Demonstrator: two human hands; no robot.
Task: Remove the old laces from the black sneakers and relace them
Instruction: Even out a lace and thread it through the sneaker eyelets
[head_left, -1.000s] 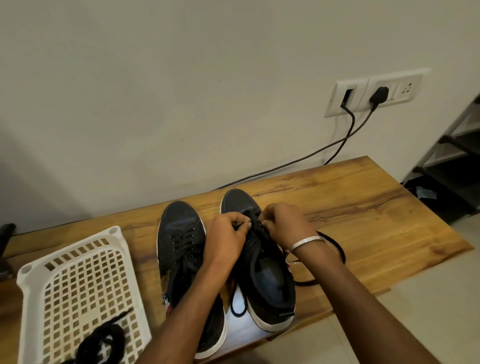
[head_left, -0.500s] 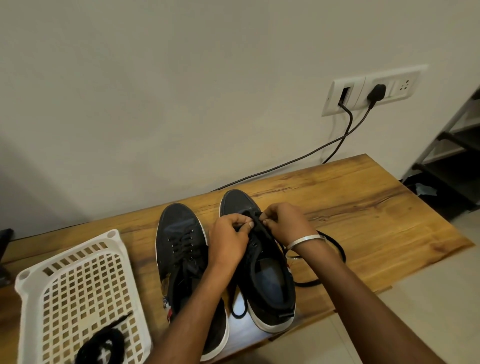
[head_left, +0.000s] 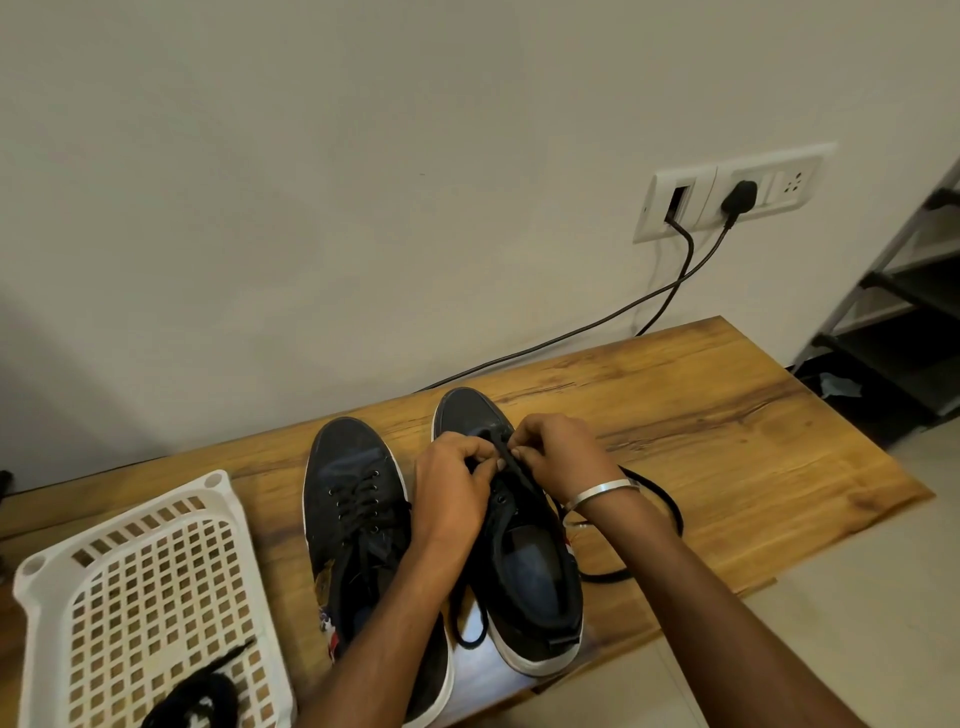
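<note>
both my hands are at the front eyelets of the right sneaker (head_left: 524, 566), which stands on the wooden bench (head_left: 727, 441) with its toe toward the wall. my left hand (head_left: 452, 483) has its fingers curled in, pinching the black lace (head_left: 506, 457) just over the tongue of that sneaker. my right hand (head_left: 556, 457) meets it from the other side, fingertips bent and pinching the same lace, so the two hands touch knuckle to knuckle above the sneaker. a silver bangle (head_left: 602, 493) sits on my right wrist.

one loose end of the lace hangs down at the sneaker's left side, near its heel, looping over the bench edge. the other end runs out to the right of the sneaker and lies in a wide loop on the bench.

the left sneaker (head_left: 358, 519) stands just beside the right sneaker, on its left, parallel to it and fully laced; my left forearm crosses over its heel. farther left of the right sneaker is a white plastic basket (head_left: 130, 571) with a bundle of black laces (head_left: 202, 701) lying in its near corner. beyond the right sneaker, on the wall, a white socket plate (head_left: 727, 192) has two black cables (head_left: 649, 301) plugged in.
</note>
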